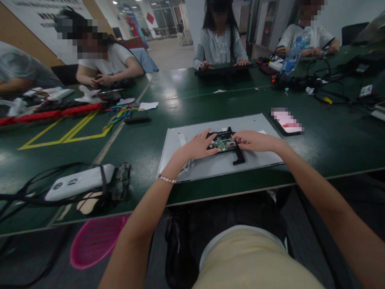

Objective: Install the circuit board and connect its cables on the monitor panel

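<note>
A light grey panel (207, 168) lies flat near the table's front edge. On it rests a black plastic frame (239, 156) with a green circuit board (223, 143) inside. My left hand (201, 145) lies over the frame's left side, its fingers spread and touching the frame. At the right side of the board, my right hand (248, 140) has its fingers bent together at the frame's edge; what they hold, if anything, is too small to make out. White strips (182, 139) show on the panel beside my left hand.
A phone (287, 121) lies right of the panel. At the left are a white power strip (81, 182), black cables and glasses (122, 180). A pink basket (96, 241) stands below the table edge. Across the table sit several people, near a bottle (291, 56) and cables.
</note>
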Available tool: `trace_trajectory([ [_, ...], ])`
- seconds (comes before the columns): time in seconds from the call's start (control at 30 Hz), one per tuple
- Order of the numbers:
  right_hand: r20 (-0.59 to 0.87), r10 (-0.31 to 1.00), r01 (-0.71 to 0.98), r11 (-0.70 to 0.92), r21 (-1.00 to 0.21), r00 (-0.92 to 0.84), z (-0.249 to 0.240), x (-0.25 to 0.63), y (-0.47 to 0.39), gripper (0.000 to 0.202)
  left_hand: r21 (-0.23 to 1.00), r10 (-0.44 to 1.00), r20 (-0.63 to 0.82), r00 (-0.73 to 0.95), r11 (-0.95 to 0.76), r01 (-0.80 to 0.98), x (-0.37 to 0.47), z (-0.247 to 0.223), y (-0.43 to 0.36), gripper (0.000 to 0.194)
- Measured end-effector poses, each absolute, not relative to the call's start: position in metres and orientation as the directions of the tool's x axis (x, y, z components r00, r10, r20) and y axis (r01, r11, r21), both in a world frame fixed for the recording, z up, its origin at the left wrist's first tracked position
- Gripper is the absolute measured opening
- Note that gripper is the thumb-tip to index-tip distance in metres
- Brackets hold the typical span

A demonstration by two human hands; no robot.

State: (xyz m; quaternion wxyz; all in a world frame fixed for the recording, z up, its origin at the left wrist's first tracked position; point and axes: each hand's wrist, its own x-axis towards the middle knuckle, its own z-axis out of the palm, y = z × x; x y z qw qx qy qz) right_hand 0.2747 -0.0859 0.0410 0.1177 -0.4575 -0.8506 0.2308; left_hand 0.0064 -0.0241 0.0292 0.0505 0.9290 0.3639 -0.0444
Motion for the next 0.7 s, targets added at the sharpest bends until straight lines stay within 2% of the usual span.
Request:
trace_trajectory([
  [0.43, 0.01, 0.828, 0.727, 0.499, -0.471, -0.561, 0.0395, 0.2759, -0.0844, 0.026, 0.043, 0.666, -0.104, 0.739, -0.739, 0.672, 0.0061, 0.0288, -0.0233, 0.085],
  [0.7, -0.057, 0.86, 0.723, 0.388, -0.571, -0.506, 0.0383, 0.2802, -0.084, 0.033, 0.036, 0.663, -0.095, 0.742, -0.743, 0.668, 0.006, 0.0289, -0.0242, 0.085],
])
